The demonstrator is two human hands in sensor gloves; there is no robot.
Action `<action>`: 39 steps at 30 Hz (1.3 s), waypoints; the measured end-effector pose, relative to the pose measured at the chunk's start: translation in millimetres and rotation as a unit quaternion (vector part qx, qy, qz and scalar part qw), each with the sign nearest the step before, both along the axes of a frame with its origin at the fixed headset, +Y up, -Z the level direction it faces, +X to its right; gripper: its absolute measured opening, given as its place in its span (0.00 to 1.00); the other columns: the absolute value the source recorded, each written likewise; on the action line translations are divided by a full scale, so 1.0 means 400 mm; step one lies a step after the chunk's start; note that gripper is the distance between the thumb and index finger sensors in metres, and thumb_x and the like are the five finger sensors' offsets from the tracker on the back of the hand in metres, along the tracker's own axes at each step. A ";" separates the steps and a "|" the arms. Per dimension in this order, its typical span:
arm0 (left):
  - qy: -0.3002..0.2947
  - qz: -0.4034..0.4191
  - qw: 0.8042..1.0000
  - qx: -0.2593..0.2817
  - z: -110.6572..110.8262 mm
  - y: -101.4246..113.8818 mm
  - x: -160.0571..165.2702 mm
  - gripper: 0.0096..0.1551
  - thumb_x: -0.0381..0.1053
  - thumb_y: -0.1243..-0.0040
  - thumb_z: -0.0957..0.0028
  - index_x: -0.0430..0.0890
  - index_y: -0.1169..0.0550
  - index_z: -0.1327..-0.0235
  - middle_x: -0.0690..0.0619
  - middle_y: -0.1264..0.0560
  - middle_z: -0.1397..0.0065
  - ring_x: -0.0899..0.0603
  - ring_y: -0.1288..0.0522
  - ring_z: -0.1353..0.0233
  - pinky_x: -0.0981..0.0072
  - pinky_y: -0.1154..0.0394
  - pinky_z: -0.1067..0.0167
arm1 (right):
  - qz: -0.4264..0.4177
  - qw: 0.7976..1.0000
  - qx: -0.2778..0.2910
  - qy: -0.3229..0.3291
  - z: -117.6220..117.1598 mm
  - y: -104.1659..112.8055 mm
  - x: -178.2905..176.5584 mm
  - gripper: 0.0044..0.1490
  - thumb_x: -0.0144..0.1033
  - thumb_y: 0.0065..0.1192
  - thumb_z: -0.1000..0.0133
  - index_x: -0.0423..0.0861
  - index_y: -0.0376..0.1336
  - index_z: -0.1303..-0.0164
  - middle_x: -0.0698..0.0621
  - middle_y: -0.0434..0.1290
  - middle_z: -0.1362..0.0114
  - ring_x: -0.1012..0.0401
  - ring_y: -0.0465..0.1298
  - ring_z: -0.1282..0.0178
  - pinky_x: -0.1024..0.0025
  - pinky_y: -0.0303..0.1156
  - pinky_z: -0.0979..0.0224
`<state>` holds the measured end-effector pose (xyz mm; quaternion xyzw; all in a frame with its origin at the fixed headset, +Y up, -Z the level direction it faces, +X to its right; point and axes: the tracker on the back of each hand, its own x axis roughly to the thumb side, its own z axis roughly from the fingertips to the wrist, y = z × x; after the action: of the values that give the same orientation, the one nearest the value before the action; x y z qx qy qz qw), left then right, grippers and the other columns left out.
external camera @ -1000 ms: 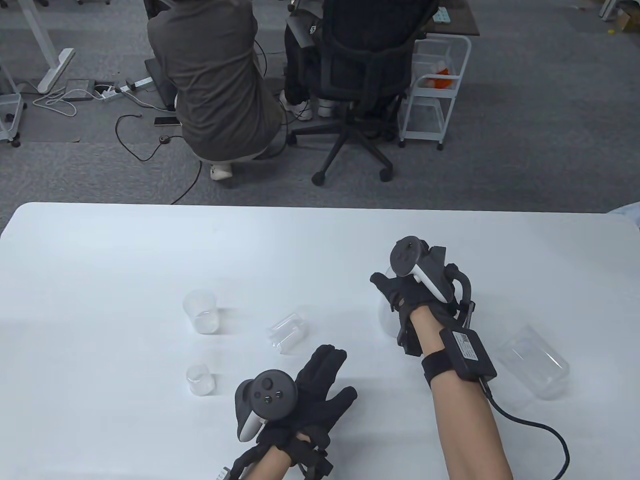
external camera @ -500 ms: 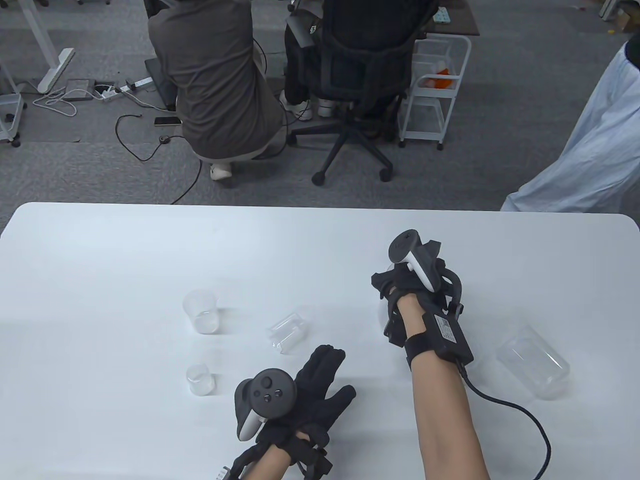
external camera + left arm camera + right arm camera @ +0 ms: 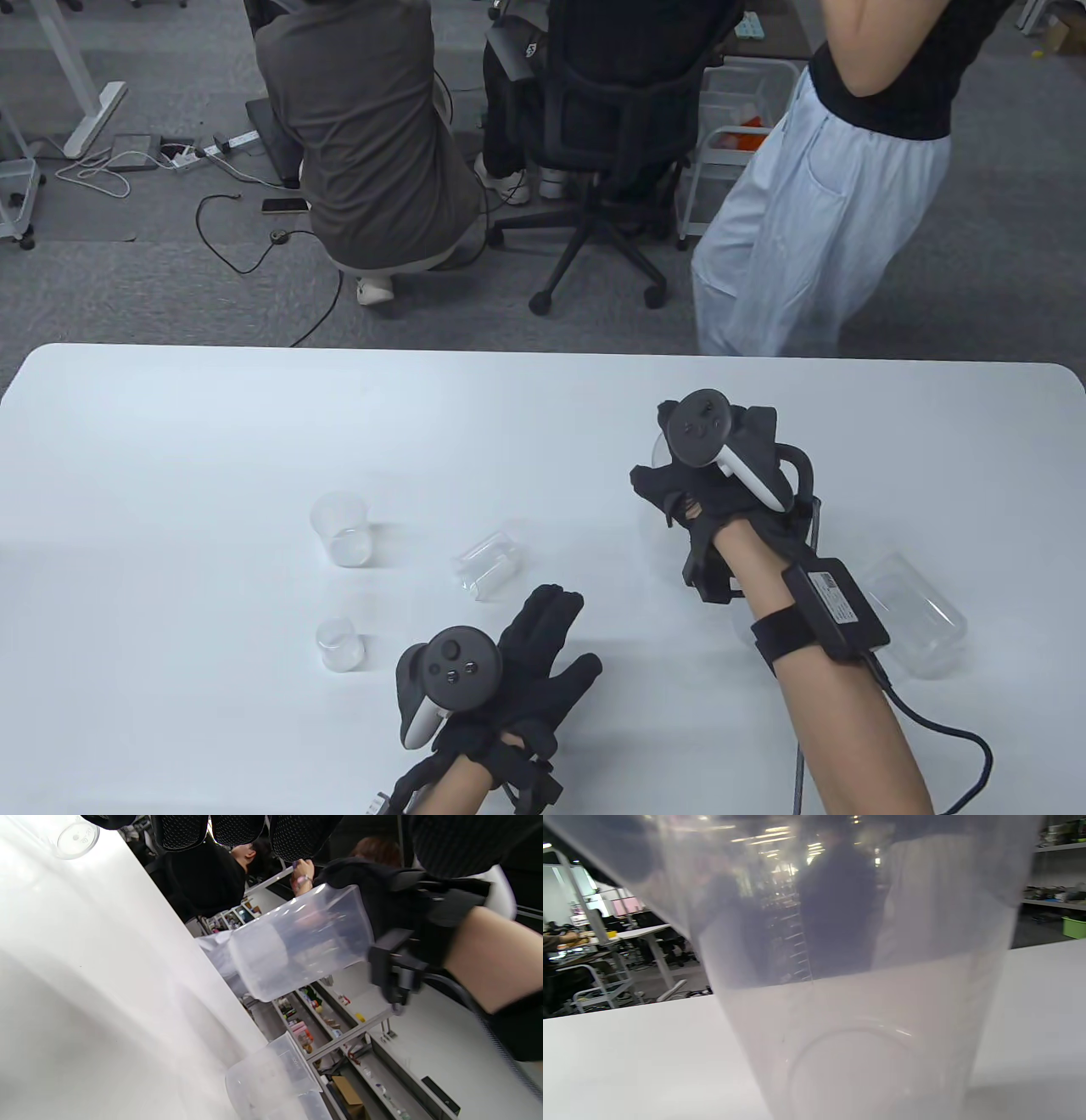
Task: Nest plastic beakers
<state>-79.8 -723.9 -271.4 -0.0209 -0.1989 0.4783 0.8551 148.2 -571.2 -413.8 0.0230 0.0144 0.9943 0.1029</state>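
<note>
Right grip (image 3: pixel 679 501): fingers wrapped round large clear beaker (image 3: pixel 297 942), held just above tabletop (image 3: pixel 170 441). Left grip (image 3: pixel 543 645): spread flat, empty. Beaker judged light, thin-walled, smooth, slippery; best held at upper wall. Smaller beakers (image 3: pixel 341 528) stand left.

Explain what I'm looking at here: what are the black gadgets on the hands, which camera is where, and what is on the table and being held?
These are a person's hands in black sensor gloves; the controller-like gadget strapped to each is a tracker, not something held. One camera looks down at the white table; the others sit on the wrists.

The left hand rests on the table, holding nothing. The right hand grips a large clear beaker, lifted off the table in the left wrist view; it fills the right wrist view.

On the table: an upright medium beaker, a small upright beaker, a beaker on its side, and the largest beaker on its side, at right.
</note>
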 end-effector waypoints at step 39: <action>0.014 0.012 1.000 0.005 -0.001 0.001 -0.016 0.49 0.74 0.50 0.53 0.47 0.39 0.24 0.39 0.48 0.17 0.24 0.43 0.20 0.27 0.42 0.31 | 0.035 0.969 -0.056 0.236 0.293 -0.229 -0.071 0.56 0.68 0.62 0.50 0.51 0.44 0.22 0.43 0.42 0.11 0.36 0.45 0.14 0.21 0.52 0.30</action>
<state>-86.3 -723.4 -271.9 -0.0077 -0.1890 0.4878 0.8522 119.9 -662.8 -296.7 0.2508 0.0950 0.9613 0.0634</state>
